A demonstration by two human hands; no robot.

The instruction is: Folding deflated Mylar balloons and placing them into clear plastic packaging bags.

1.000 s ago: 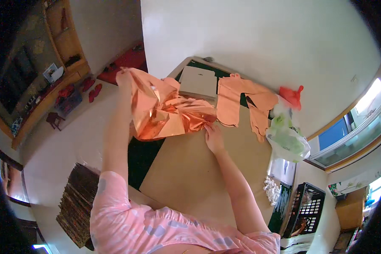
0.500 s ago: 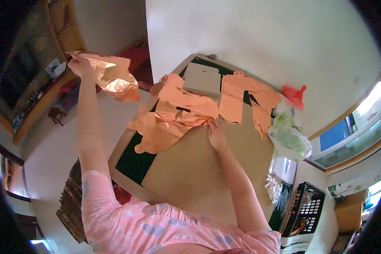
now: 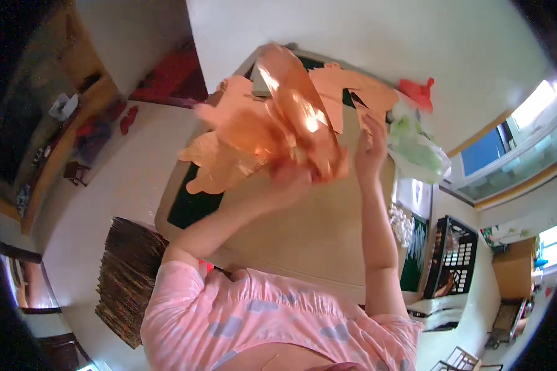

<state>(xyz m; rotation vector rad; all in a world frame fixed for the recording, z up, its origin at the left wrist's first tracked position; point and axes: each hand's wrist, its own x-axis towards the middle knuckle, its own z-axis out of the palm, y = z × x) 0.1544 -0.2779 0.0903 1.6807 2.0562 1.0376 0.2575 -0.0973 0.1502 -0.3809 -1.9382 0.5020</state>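
My left hand (image 3: pixel 291 176), smeared by motion, is closed on a shiny rose-gold foil balloon (image 3: pixel 306 102), flat and uninflated. The balloon swings above the middle of the table, also blurred. Beneath and left of it lie more flat foil balloons (image 3: pixel 219 164) in cut-out shapes. My right hand (image 3: pixel 372 148) is at the right, fingers stretched out over the leg of another flat foil balloon (image 3: pixel 380 93); whether it grips that foil I cannot tell. A grey box (image 3: pixel 261 83) is mostly hidden behind the raised balloon.
Brown board (image 3: pixel 272 229) covers much of the green-topped table. A green-and-white plastic bag (image 3: pixel 417 151), a red bag (image 3: pixel 417 93) and a white bead-like cluster (image 3: pixel 401 226) sit along the right edge. Beyond stands a black crate (image 3: pixel 454 253); stacked brown sheets (image 3: pixel 130 278) are at the lower left.
My left hand has swung the foil balloon from the far left over to the table's middle. My right hand has shifted right from the central balloons to the right one. The view has moved slightly.
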